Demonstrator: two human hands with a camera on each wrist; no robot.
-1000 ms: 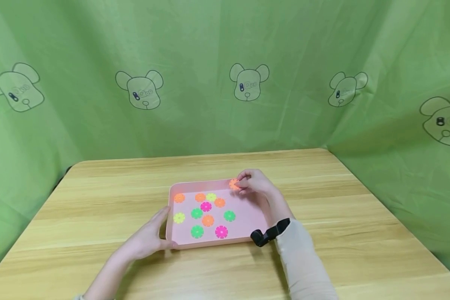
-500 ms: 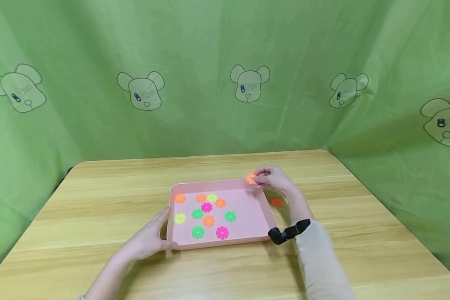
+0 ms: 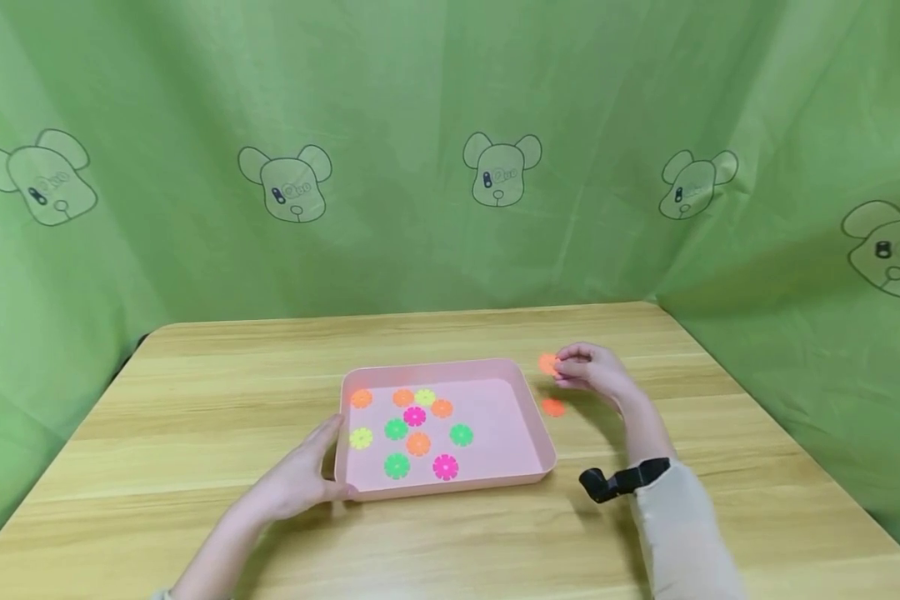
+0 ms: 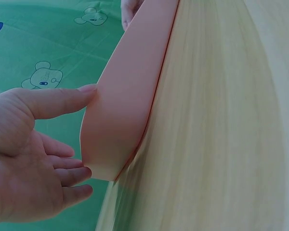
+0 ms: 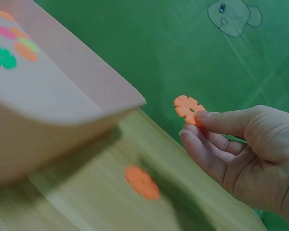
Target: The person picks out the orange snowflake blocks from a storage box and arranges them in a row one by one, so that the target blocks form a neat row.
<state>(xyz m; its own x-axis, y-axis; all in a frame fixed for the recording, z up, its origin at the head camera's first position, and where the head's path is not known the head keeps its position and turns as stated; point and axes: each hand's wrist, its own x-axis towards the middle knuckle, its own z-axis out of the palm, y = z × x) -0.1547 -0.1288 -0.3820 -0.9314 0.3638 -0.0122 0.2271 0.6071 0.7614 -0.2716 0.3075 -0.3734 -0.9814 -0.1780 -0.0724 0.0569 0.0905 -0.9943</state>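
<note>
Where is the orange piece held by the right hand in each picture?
Head: orange piece right of centre, pinched by the right hand.
Left wrist: not visible.
Right wrist: orange piece just right of the picture's centre.
Shared landmark: the pink tray, in all three views.

Three views of one table — one wide, two close.
The head view looks forward and down, taking in the left hand, right hand, tray and curtain. The left wrist view, steeply tilted, runs close along the tray's outer wall; the right wrist view looks past a tray corner — all three share tray, right hand and curtain.
</note>
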